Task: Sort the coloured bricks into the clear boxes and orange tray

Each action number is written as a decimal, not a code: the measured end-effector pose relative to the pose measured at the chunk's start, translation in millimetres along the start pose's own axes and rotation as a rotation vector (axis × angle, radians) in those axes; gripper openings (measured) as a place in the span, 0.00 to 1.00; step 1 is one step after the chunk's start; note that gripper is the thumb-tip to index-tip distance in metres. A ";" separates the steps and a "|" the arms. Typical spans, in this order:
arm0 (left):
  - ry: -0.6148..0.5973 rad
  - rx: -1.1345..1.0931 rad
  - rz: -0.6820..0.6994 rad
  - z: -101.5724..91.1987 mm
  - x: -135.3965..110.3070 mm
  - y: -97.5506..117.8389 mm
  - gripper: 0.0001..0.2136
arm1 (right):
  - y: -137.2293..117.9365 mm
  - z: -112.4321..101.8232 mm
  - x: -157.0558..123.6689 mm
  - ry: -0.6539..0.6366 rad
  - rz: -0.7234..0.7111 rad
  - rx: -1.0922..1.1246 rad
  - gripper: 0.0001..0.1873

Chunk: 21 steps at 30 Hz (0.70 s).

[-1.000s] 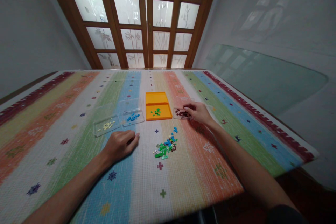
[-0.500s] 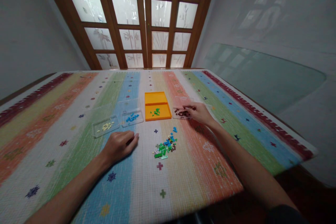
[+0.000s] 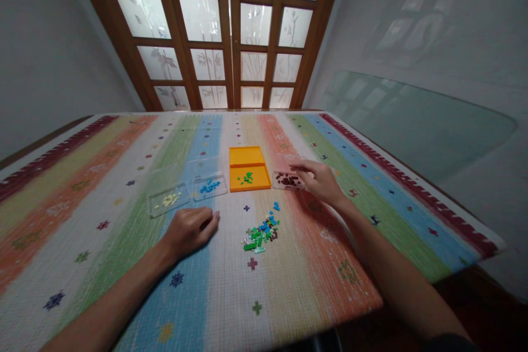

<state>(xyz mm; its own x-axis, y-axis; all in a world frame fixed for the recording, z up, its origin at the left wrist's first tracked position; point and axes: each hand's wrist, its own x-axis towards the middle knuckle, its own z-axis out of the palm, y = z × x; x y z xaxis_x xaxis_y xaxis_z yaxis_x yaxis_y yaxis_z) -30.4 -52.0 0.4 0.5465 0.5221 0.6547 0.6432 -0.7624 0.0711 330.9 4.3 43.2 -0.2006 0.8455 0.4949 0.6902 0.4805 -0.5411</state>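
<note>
My left hand (image 3: 193, 228) rests on the tablecloth in a loose fist, with nothing visible in it, just in front of the clear boxes. My right hand (image 3: 317, 180) hovers at the right side of a clear box of dark brown toy bricks (image 3: 287, 180); its fingers are parted and I see nothing between them. A loose pile of small toy bricks (image 3: 262, 234), mostly green and blue with some brown, lies between my hands. Behind the pile stands an open orange box (image 3: 249, 187) with green bricks (image 3: 246, 177) in it.
To the left are a clear box of blue bricks (image 3: 210, 187) and a clear box of cream bricks (image 3: 171, 198). A striped tablecloth (image 3: 231, 286) covers the table, whose front edge is close to me. Glazed wooden doors (image 3: 235, 44) stand beyond it.
My right hand has drawn back slightly to the right from the brown bricks, and its fingers have parted. The left hand keeps its place. The view has shifted slightly.
</note>
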 end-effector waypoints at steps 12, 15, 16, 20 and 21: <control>0.024 0.017 0.005 -3.1 0.6 2.5 0.19 | -33.6 15.4 -27.9 -0.533 -0.140 -0.272 0.07; 0.017 0.011 0.011 -3.0 1.3 2.7 0.19 | -32.8 17.2 -31.6 -0.614 -0.079 -0.349 0.06; 0.014 0.006 0.010 -2.8 1.5 2.8 0.19 | -32.8 17.3 -32.2 -0.628 -0.073 -0.351 0.06; 0.002 -0.007 0.004 -2.3 0.8 2.0 0.19 | -34.6 16.2 -31.4 -0.663 -0.055 -0.348 0.07; 0.001 -0.009 0.004 -2.2 0.4 1.6 0.18 | -35.1 15.7 -30.8 -0.669 -0.047 -0.343 0.06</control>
<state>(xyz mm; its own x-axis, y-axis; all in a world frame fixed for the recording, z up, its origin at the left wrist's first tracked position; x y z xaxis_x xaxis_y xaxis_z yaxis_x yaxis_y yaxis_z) -30.4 -53.8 2.4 0.5483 0.5191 0.6556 0.6366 -0.7675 0.0753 302.0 -34.9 36.4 -0.5396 0.8394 -0.0659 0.8263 0.5129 -0.2329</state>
